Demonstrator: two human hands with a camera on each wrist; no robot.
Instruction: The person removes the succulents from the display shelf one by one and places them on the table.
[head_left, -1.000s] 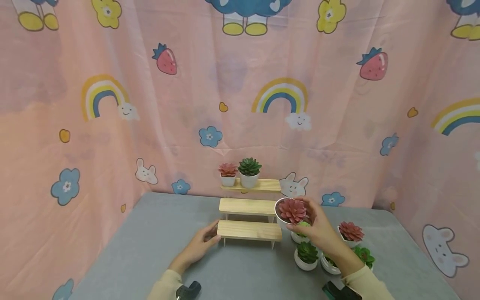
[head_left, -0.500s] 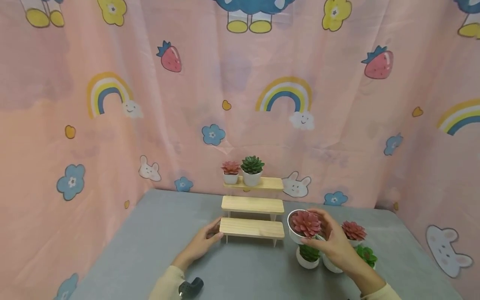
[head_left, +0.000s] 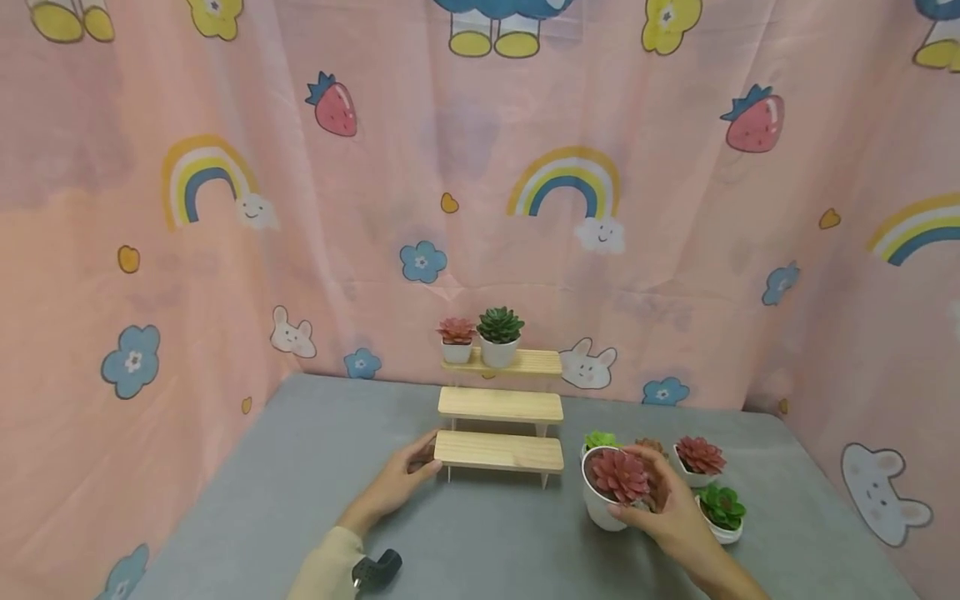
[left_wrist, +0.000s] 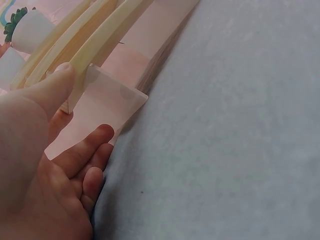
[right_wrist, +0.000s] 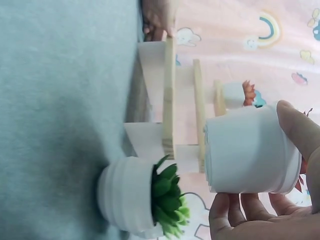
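Note:
My right hand (head_left: 670, 510) grips a potted red succulent (head_left: 619, 476), thumb and fingers round the white pot (right_wrist: 247, 150) near its rim. In the right wrist view this pot is off the table, beside a white pot (right_wrist: 127, 192) with a green succulent. My left hand (head_left: 392, 485) pinches the left end of the lowest board (head_left: 498, 451) of a three-tier wooden shelf stand. Its thumb lies on the board's edge in the left wrist view, with the other fingers by the clear leg panel (left_wrist: 107, 102). A small red succulent (head_left: 456, 333) and a green succulent (head_left: 500, 327) stand in pots on the top board.
Right of the stand are a light green succulent (head_left: 600, 439), a red one (head_left: 700, 457) and a green one (head_left: 722, 507), all potted. A brownish one (head_left: 652, 447) shows partly behind the right hand. The grey tabletop (head_left: 300, 517) meets a patterned pink curtain (head_left: 480, 125).
The right hand has carried the potted red succulent away from the stand, rightward and nearer to me, in front of the other pots. The left hand stays at the lowest board.

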